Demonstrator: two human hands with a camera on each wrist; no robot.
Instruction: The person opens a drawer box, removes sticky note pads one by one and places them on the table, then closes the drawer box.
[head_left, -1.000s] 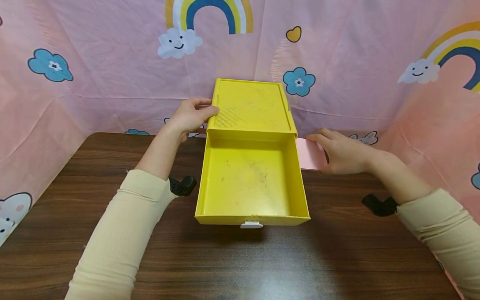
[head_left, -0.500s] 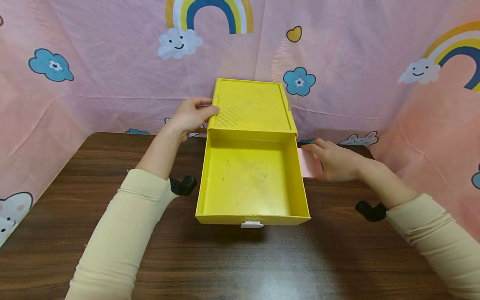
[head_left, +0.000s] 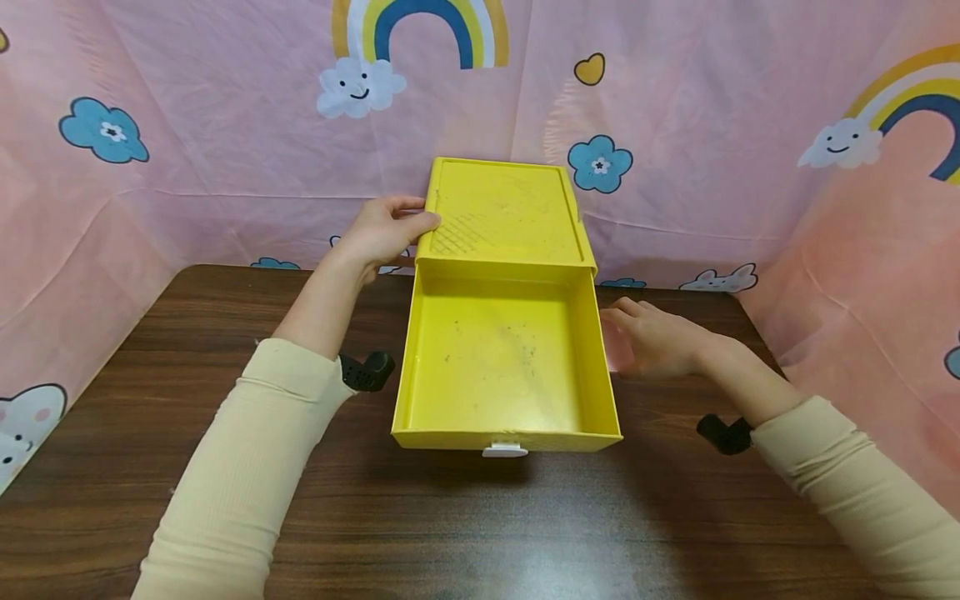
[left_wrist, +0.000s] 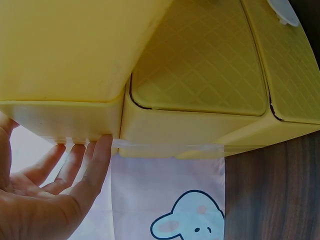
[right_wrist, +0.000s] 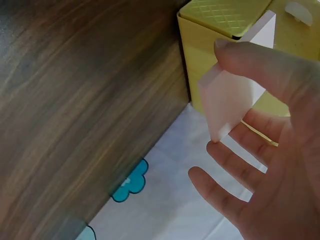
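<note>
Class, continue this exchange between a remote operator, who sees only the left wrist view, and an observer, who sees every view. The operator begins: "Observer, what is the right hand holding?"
Observer: The right hand grips a flat pink slab between thumb and fingers.

Operator: Where is that relative to the pulled-out yellow drawer?

Observer: The head view shows it outside the drawer, by its right side; whether they touch, I can't tell.

Operator: From here I only get the drawer's outside. What shows inside it?

Observer: Dark specks on the bottom; I see no object lying in it.
</note>
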